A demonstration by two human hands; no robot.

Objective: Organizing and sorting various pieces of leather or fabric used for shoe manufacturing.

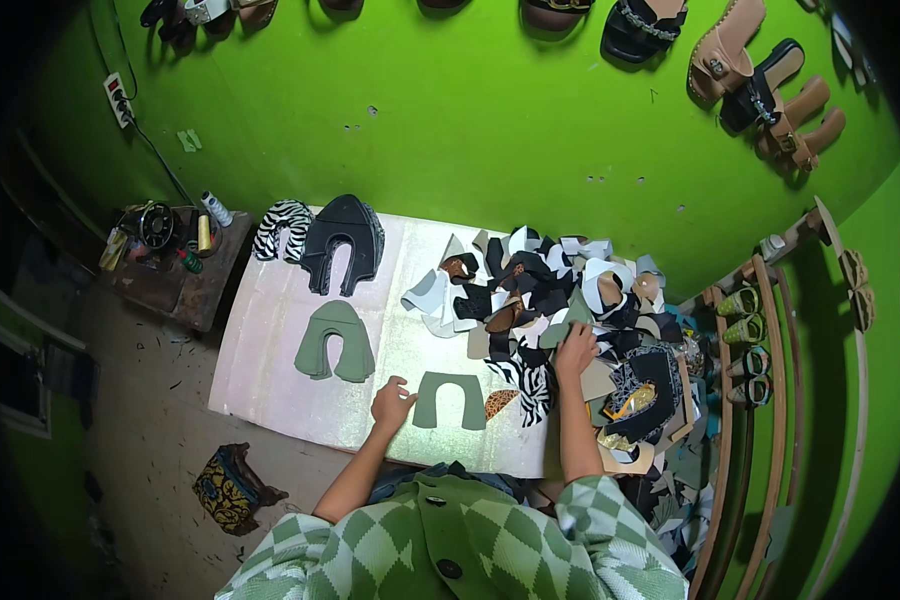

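The left hand (392, 403) rests on the pale work board (270, 370), fingers loosely spread, touching the left edge of a single green U-shaped cut piece (449, 400) near the front edge. The right hand (575, 350) reaches into the mixed pile of cut pieces (540, 290) on the right side & seems to pinch a green piece (568, 322), but grip is not clear. Further back lie a green stack (335, 343), a black stack (343, 243) & a zebra-pattern stack (283, 228).
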